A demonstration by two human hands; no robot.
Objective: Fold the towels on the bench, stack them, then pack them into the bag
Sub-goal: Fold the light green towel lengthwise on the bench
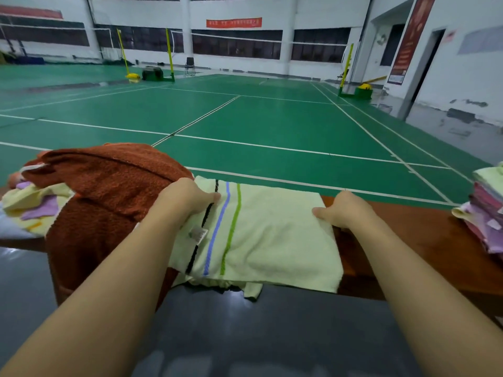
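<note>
My left hand (187,197) and right hand (341,209) each pinch an edge of the pale yellow towel (272,235). It lies folded on the counter (408,240), with black, blue and green stripes.

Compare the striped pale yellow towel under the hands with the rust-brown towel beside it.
The pale yellow towel lies flat and smooth on the bench, while the rust-brown towel is heaped and rumpled. The yellow one carries black, blue and green stripes; the brown one is plain. The left hand and right hand grip the yellow one's ends; neither holds the brown one. Both are terry cloth and overhang the bench's near edge.
</note>
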